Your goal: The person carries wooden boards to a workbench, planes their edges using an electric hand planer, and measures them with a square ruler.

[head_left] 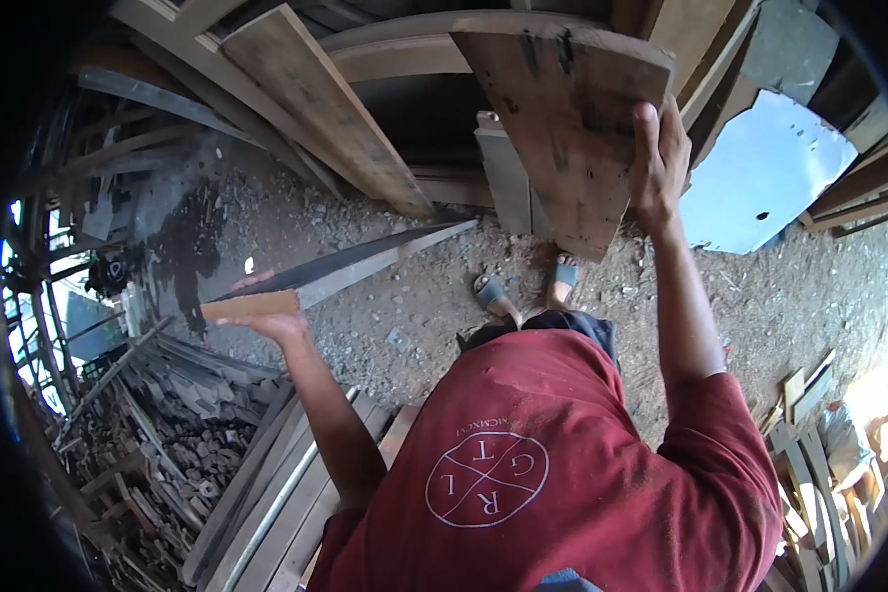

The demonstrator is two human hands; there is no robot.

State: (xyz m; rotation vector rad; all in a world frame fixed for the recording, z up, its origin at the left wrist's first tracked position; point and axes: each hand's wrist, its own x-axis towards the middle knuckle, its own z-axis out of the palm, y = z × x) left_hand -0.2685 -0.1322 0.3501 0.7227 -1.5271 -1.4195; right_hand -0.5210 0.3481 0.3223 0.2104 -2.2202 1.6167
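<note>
At the left, my left hand (276, 324) grips the near end of a long narrow board (365, 261), palm beneath the pale cut end and fingertips showing at its far edge. The board's other end reaches toward the middle, by the leaning planks. On the right, my right hand (659, 163) is closed on the edge of a wide brown board (572, 118), which stands tilted with its lower end near my feet. My thumb lies on the face of that board; part of the fingers is hidden behind its edge.
Planks (316, 109) lean at the upper left. A pale, broken-edged sheet (770, 178) lies at the right. Scrap wood (187, 424) and stacked boards (286, 493) fill the lower left. More offcuts (809, 464) are at the lower right. My sandalled feet stand on gravelly ground (365, 335).
</note>
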